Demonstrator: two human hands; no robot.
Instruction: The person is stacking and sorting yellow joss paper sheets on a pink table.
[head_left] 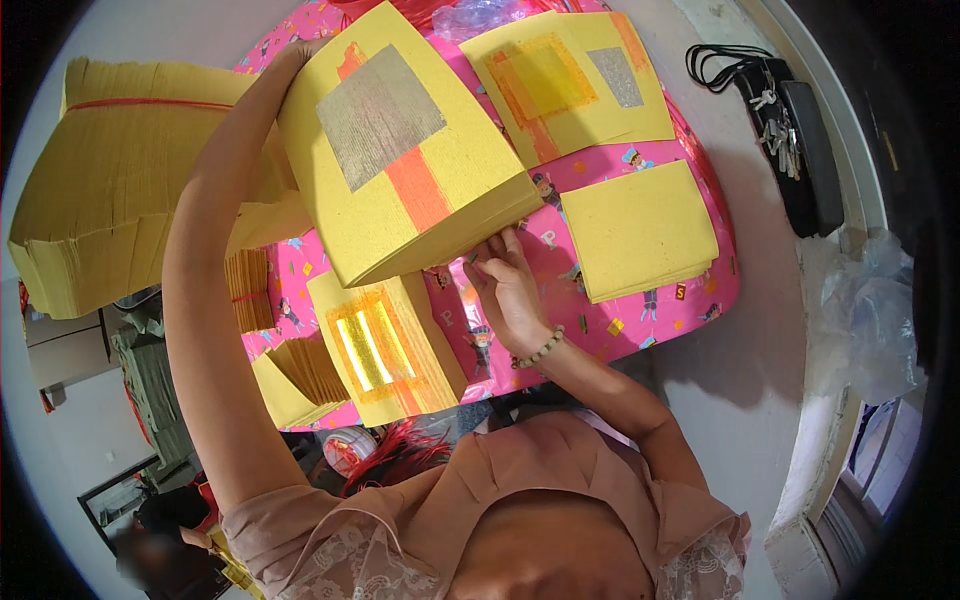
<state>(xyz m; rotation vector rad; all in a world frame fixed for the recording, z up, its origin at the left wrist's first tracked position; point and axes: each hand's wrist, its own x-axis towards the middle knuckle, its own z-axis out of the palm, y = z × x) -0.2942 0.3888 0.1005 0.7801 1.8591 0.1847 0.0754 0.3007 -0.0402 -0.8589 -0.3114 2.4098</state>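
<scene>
A thick stack of yellow joss paper (pixel 400 150) is tilted up above the table, with a silver foil square and an orange stripe on its top sheet. My left hand (pixel 302 52) grips its far left edge, the fingers mostly hidden behind the paper. At the near lower edge, the bent fingers of my right hand (pixel 508 285) press against the sheets from below; a beaded bracelet circles that wrist. Just under the raised stack stands a smaller block of gold-foil joss paper (pixel 375 350). To the right of my right hand lies a plain yellow pile (pixel 640 230).
A pink patterned cloth (pixel 600 320) covers the table. Foil-faced sheets (pixel 570 85) lie at the far right. A tall bound paper bundle (pixel 110 190) stands left, near a small tied bundle (pixel 250 290) and a fanned pile (pixel 300 375). Keys (pixel 780 140) rest beside a black case (pixel 812 160).
</scene>
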